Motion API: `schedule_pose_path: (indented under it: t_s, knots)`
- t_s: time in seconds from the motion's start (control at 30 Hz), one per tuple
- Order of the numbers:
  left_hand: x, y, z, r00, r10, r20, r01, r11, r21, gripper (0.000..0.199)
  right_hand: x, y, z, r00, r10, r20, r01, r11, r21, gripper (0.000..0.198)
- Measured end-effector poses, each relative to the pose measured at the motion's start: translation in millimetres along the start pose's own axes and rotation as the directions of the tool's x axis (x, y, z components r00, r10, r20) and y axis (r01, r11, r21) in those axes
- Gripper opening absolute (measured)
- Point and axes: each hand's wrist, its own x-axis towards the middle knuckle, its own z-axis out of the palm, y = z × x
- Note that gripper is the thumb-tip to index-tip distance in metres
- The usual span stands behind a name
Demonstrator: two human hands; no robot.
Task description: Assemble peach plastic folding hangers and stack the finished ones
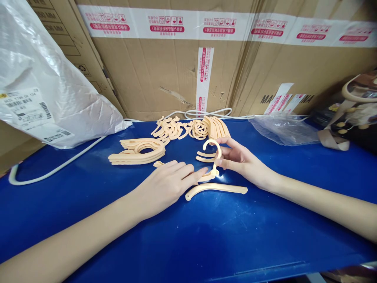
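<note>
In the middle of the blue table, my right hand (240, 159) pinches a cream plastic hanger hook (219, 151) between thumb and fingers, holding it upright. The hook's lower end meets a cream hanger arm (206, 178). My left hand (167, 185) is closed over that arm from above, its index finger reaching toward the joint; most of the arm is hidden beneath the hand. Nearer to me lies a loose curved hanger arm (216, 187) with a small hole at its left end. Just behind the hook, two thin curved cream pieces (204, 159) are partly covered by my right fingers.
Folded cream hangers (137, 158) are stacked at left. Behind lie a pile of small hanger parts (169, 129) and a row of hanger arms (217, 127). A silvery bag (59, 86), white cable (59, 171), clear plastic bag (284, 129) and cardboard boxes (153, 70) border the blue table (188, 243).
</note>
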Motion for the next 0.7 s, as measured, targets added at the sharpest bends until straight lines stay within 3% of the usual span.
schedule_pose_path:
  t_s: [0.47,0.7]
  knots:
    - [-0.9,-0.8,3.5,1.0,-0.011,-0.007,0.011,1.0,0.01,0.037,0.7,0.4,-0.1,0.999,-0.04,-0.006,0.04,0.999,-0.036,0.03]
    - [0.4,5.7,1.2,0.994,-0.074,0.083,0.072,0.997,0.034,0.033,3.1,1.3,-1.0,0.997,-0.062,-0.041,0.061,0.997,-0.041,0.03]
